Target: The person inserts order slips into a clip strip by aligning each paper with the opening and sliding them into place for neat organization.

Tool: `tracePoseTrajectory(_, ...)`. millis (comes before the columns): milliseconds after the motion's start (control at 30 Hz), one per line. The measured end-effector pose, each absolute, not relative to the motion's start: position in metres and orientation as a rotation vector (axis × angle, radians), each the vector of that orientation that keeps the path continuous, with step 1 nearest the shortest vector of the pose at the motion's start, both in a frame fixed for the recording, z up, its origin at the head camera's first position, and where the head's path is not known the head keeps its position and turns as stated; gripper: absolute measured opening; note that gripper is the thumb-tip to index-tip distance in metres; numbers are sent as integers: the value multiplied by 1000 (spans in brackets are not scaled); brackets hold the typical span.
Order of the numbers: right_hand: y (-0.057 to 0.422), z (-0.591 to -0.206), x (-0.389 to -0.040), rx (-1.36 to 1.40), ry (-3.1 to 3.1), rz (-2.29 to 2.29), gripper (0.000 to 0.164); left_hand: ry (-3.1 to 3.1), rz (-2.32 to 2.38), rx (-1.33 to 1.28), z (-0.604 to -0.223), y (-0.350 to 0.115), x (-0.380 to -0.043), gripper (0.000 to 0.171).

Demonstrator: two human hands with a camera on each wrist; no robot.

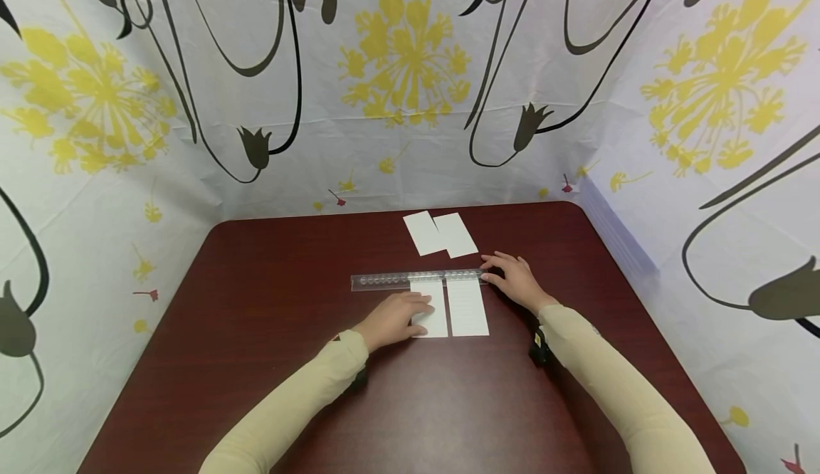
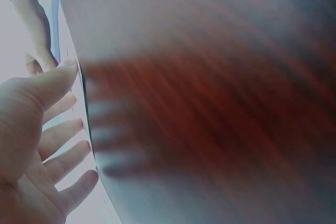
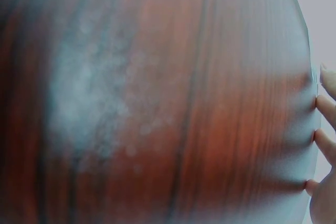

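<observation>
- I have a clear plastic ruler [image 1: 384, 282] lying crosswise on the dark red-brown bench [image 1: 282, 260], spanning the far ends of two white cards.
- On the near side of the ruler I see the left near card [image 1: 437, 321] and, just beside it across a narrow gap, the right near card [image 1: 468, 310], which bears faint lines.
- The left hand [image 1: 396, 319] is just on the near side of the ruler, its fingers spread and extended over the left near card, curled round nothing.
- The right hand [image 1: 520, 283] is at the ruler's right end, fingers loosely spread with the tips down there; I make out no firm grip.
- Beyond the ruler, toward the bench's far edge, I have a left far card [image 1: 423, 235] and a right far card [image 1: 458, 235], both white, tilted and meeting at their adjoining sides.
- Well behind the ruler hangs a white cloth [image 1: 410, 168] printed with yellow flowers and dark tulips.
- Pale yellow sleeves [image 1: 608, 367] reach in from the ruler's near side, a black wrist device [image 1: 539, 349] under the right one.
</observation>
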State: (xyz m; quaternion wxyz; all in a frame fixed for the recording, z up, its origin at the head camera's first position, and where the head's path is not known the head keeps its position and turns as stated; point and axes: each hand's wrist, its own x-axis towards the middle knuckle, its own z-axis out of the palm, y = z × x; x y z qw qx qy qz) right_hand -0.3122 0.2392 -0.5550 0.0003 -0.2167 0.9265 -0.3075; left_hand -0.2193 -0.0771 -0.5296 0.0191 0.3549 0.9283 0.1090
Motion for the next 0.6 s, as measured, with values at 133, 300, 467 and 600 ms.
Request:
tracePoseTrajectory(133,239,-555,-312,-670,2908,-962,27,2887,326,1094,-529,-76,-218,47)
tracePoseTrajectory(300,238,-555,-312,-649,2895,-963,27,2887,317,1085,-529,-74,-218,48)
tracePoseTrajectory(467,238,-553,-312,-643,2897,-958,28,2884,311,1082,-528,-72,-218,48)
tracePoseTrajectory(600,238,-553,-312,-643,2898,-954,28,2880,326,1088,-527,-71,-218,48)
